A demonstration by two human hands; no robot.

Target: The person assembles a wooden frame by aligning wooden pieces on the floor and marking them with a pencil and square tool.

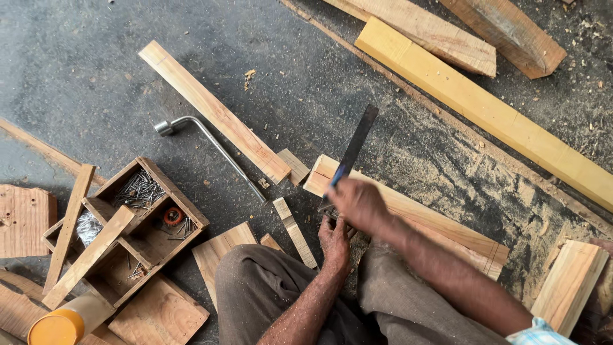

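Right hand point(359, 203) was closed, blurred, around the handle of a dark-bladed saw point(355, 145), blade angling far-right over the left end of a pale plank point(408, 211). Left hand point(334, 241) pressed near that plank's near edge, fingers folded; what it gripped could not be told. Wooden tray of nails point(131, 223) sat left, metal crank rod point(211, 145) between. Bare floor point(76, 70) lay open far-left; a yellow beam point(485, 112) bounded the far right.
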